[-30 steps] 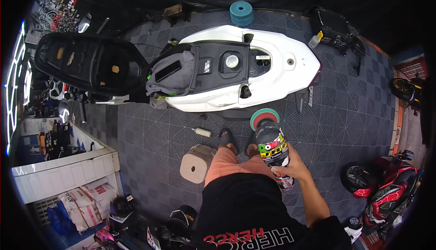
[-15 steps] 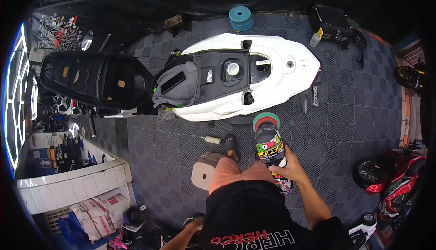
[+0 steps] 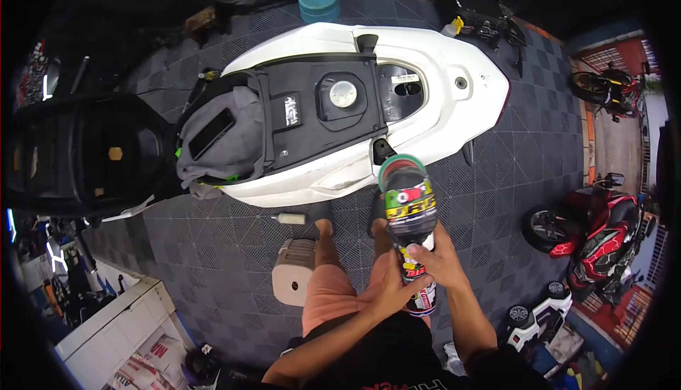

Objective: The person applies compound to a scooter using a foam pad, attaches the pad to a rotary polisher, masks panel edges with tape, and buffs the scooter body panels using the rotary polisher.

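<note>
A sticker-covered polisher [image 3: 411,216] with a green-rimmed round pad [image 3: 401,166] is in both my hands, its pad end pointing away from me. My right hand [image 3: 441,259] wraps round its body from the right, thumb across the top. Lower down, my left hand [image 3: 399,292] grips it from the left; its fingers are partly hidden. The pad overlaps the near edge of a white motorcycle tail [image 3: 468,117] in view; whether they touch I cannot tell. A phone [image 3: 213,135] lies on a grey cloth [image 3: 237,150] in the compartment beneath the raised black seat [image 3: 120,150].
On the tiled floor are a beige stool [image 3: 292,283] and a cream bottle [image 3: 291,218] by my feet. A blue round stool [image 3: 318,3] stands beyond the motorcycle. To the right are a red motorcycle [image 3: 603,237] and a white toy car [image 3: 539,326].
My left hand has come up from my side and taken hold of the polisher. I have moved closer to the white motorcycle, and the view has shifted right.
</note>
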Demonstrator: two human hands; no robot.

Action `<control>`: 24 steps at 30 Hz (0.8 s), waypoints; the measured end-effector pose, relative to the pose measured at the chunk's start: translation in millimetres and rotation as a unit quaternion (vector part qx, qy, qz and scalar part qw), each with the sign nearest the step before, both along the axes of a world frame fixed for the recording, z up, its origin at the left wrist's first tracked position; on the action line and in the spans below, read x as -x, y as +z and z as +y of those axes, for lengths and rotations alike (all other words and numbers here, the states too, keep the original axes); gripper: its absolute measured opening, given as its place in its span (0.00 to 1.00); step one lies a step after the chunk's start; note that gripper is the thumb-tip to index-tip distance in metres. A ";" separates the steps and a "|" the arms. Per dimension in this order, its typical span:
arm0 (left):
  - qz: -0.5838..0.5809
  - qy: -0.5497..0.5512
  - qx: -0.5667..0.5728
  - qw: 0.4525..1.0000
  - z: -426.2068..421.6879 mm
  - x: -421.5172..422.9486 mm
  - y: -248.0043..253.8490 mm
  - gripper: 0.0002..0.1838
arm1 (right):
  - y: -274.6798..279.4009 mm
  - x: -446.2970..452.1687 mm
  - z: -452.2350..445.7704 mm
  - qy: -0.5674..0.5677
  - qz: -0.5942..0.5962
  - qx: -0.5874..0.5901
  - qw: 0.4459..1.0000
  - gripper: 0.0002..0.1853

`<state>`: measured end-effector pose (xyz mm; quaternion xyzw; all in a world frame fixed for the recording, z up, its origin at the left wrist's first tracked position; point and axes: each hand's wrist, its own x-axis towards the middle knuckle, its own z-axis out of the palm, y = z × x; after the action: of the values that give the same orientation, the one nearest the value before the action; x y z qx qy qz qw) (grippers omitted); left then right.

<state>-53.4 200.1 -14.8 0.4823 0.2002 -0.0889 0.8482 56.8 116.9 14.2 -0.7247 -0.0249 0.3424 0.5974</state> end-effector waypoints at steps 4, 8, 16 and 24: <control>0.010 0.024 0.049 0.998 8.2 -2.8 8.1 0.33 | 9.6 -2.4 9.8 0.023 0.006 0.040 0.999 0.26; 0.013 -0.080 0.016 0.997 23.0 -33.5 28.1 0.38 | 24.5 -14.1 6.0 -0.066 0.056 -0.005 0.996 0.24; 0.041 0.121 0.076 0.989 -15.9 -7.6 19.4 0.36 | 19.7 -20.4 6.3 0.053 0.039 0.044 0.997 0.27; -0.008 0.056 0.061 0.997 -28.4 -37.5 16.3 0.36 | 36.5 -45.2 -5.4 -0.047 0.058 0.006 0.997 0.29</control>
<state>-15.9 171.7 1.5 0.4188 0.2143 -0.0496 0.8811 102.0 111.5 50.6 -0.7080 0.0460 0.3551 0.6087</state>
